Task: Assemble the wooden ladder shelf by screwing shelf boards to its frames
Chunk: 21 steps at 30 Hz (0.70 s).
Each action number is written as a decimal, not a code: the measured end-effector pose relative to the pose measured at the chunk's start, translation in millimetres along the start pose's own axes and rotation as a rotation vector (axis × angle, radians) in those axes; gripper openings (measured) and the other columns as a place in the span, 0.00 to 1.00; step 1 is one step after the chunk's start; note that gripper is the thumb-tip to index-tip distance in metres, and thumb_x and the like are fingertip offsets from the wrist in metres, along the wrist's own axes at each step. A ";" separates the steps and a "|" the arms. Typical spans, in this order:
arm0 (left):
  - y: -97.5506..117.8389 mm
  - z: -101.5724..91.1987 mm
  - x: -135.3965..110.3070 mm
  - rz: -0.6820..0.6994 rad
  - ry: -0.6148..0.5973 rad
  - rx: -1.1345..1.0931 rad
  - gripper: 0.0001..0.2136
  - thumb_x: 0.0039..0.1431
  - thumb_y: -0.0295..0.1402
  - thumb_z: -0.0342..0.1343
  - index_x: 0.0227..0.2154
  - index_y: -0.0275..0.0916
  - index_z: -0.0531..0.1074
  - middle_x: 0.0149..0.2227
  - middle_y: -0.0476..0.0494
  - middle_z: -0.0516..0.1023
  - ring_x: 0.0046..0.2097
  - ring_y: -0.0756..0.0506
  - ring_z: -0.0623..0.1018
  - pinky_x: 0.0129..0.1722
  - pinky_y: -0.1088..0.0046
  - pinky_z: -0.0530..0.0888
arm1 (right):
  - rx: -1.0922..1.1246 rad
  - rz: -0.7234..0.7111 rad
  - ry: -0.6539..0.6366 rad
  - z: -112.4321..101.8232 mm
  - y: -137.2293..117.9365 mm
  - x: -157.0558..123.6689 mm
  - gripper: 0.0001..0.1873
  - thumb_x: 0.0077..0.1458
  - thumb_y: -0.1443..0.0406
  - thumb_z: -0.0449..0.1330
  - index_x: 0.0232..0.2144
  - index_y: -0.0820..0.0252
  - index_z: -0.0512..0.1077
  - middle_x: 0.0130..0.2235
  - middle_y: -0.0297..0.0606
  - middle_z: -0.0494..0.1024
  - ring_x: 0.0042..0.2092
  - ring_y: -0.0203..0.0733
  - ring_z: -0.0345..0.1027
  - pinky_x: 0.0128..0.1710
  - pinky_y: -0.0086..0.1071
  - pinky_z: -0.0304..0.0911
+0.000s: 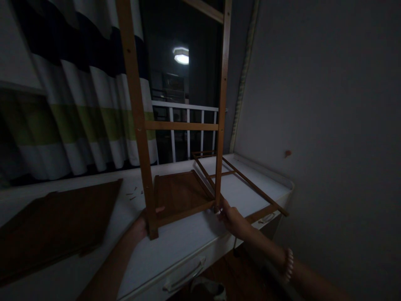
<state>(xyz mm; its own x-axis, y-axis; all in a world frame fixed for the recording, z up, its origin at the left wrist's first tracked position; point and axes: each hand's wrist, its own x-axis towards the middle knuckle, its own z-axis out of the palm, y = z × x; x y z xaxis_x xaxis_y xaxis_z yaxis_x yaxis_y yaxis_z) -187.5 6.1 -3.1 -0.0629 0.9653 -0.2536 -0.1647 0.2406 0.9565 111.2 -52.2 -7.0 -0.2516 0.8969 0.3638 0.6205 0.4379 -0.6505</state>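
Note:
A ladder-like wooden frame (182,126) stands upright on the white desktop (184,238). Against its lower end lies a brown wooden shelf board (184,190). My left hand (142,225) is wrapped round the foot of the frame's left post, the fingers partly hidden behind the wood. At the foot of the right post, my right hand (230,215) has its fingers closed by the corner of the board. Something small and pale shows at those fingertips, too dim to name. A bead bracelet (288,264) circles the right wrist.
A second wooden frame (250,182) lies flat at the right, reaching over the desk's front edge. Dark wooden boards (62,225) lie at the left. Several small screws or pegs (133,194) are scattered between. Behind are a striped curtain (94,104) and a white railing (188,133).

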 end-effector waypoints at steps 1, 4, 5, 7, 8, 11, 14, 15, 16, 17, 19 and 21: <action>0.9 0.5 -1.7 -0.012 -0.014 -0.006 0.15 0.29 0.38 0.61 0.24 0.33 0.74 0.30 0.37 0.77 0.42 0.37 0.75 0.40 0.68 0.72 | -0.004 -0.004 0.011 -0.8 -1.5 -0.7 0.12 0.46 0.74 0.48 0.35 0.58 0.55 0.25 0.31 0.68 0.25 0.33 0.63 0.24 0.25 0.54; 5.3 4.6 -8.4 -0.024 -0.024 -0.016 0.14 0.29 0.37 0.61 0.23 0.33 0.73 0.28 0.38 0.77 0.41 0.38 0.75 0.39 0.68 0.72 | 0.038 0.046 0.036 -2.2 -0.5 0.1 0.14 0.45 0.76 0.46 0.34 0.57 0.51 0.23 0.31 0.69 0.25 0.33 0.64 0.23 0.24 0.54; 6.5 6.1 -10.0 -0.032 -0.035 -0.023 0.13 0.29 0.35 0.62 0.22 0.34 0.73 0.27 0.39 0.77 0.39 0.38 0.75 0.38 0.68 0.72 | 0.078 0.078 0.040 -2.3 1.6 1.1 0.13 0.45 0.76 0.46 0.33 0.57 0.50 0.22 0.29 0.69 0.23 0.33 0.63 0.22 0.24 0.53; 6.8 7.7 -9.7 -0.050 -0.039 -0.028 0.12 0.30 0.34 0.62 0.22 0.35 0.72 0.26 0.40 0.77 0.37 0.39 0.76 0.37 0.69 0.73 | 0.186 0.163 0.049 -2.8 6.8 3.3 0.10 0.47 0.74 0.45 0.31 0.56 0.49 0.19 0.26 0.68 0.20 0.32 0.61 0.20 0.23 0.52; 5.6 7.4 -7.5 -0.051 -0.031 -0.028 0.12 0.30 0.34 0.61 0.22 0.35 0.73 0.26 0.41 0.77 0.37 0.40 0.76 0.36 0.69 0.73 | 0.242 0.210 0.056 -3.3 9.4 4.1 0.08 0.48 0.72 0.45 0.30 0.55 0.49 0.18 0.25 0.67 0.19 0.31 0.59 0.19 0.22 0.51; -2.8 1.4 5.3 -0.056 -0.005 -0.016 0.13 0.31 0.37 0.60 0.23 0.35 0.73 0.27 0.40 0.77 0.36 0.40 0.76 0.34 0.70 0.72 | 0.348 0.292 0.084 -6.5 14.8 4.2 0.04 0.50 0.66 0.48 0.27 0.56 0.53 0.15 0.25 0.66 0.17 0.30 0.57 0.17 0.22 0.50; -12.6 -7.5 18.7 -0.044 -0.022 -0.017 0.15 0.29 0.39 0.61 0.24 0.36 0.74 0.29 0.40 0.77 0.37 0.40 0.76 0.34 0.71 0.72 | 0.291 0.283 0.130 -11.0 16.2 1.5 0.06 0.47 0.64 0.53 0.24 0.58 0.58 0.16 0.27 0.67 0.17 0.30 0.58 0.17 0.22 0.50; -14.7 -9.7 21.3 -0.031 -0.030 -0.022 0.16 0.29 0.39 0.61 0.24 0.35 0.74 0.29 0.39 0.77 0.37 0.40 0.76 0.35 0.71 0.72 | 0.256 0.278 0.144 -12.3 15.9 0.4 0.06 0.46 0.64 0.54 0.24 0.59 0.59 0.16 0.28 0.67 0.18 0.30 0.58 0.18 0.23 0.50; -15.8 -10.9 22.4 -0.017 -0.041 -0.032 0.16 0.29 0.39 0.60 0.24 0.35 0.74 0.30 0.39 0.77 0.37 0.41 0.76 0.35 0.72 0.72 | 0.222 0.278 0.159 -13.3 15.2 -0.8 0.06 0.46 0.64 0.54 0.23 0.59 0.61 0.16 0.29 0.68 0.18 0.31 0.59 0.18 0.23 0.50; -15.8 -11.1 22.2 -0.009 -0.047 -0.041 0.16 0.29 0.39 0.60 0.25 0.34 0.74 0.30 0.39 0.77 0.37 0.41 0.76 0.35 0.72 0.72 | 0.191 0.277 0.174 -14.1 14.1 -2.1 0.06 0.46 0.64 0.54 0.23 0.60 0.61 0.17 0.30 0.69 0.18 0.31 0.59 0.18 0.23 0.51; -12.7 -8.1 18.0 -0.014 -0.047 -0.043 0.15 0.31 0.38 0.60 0.25 0.34 0.74 0.29 0.40 0.77 0.36 0.41 0.76 0.35 0.71 0.72 | 0.126 0.266 0.206 -14.6 11.0 -4.9 0.06 0.47 0.64 0.54 0.22 0.60 0.63 0.18 0.32 0.70 0.20 0.33 0.62 0.20 0.24 0.53; -7.1 -2.1 11.1 -0.046 -0.022 -0.026 0.12 0.32 0.36 0.60 0.23 0.35 0.74 0.28 0.40 0.77 0.36 0.40 0.76 0.35 0.71 0.73 | 0.031 0.246 0.217 -13.3 7.3 -8.0 0.07 0.48 0.64 0.54 0.22 0.61 0.64 0.19 0.35 0.71 0.21 0.34 0.64 0.21 0.25 0.54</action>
<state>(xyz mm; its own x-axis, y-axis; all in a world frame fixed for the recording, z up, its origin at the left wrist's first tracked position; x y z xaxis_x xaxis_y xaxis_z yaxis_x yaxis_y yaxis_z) -189.1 14.8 -13.0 -0.0327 0.9553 -0.2940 -0.1926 0.2826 0.9397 127.7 -57.0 -5.8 0.0695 0.9433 0.3247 0.6196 0.2143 -0.7551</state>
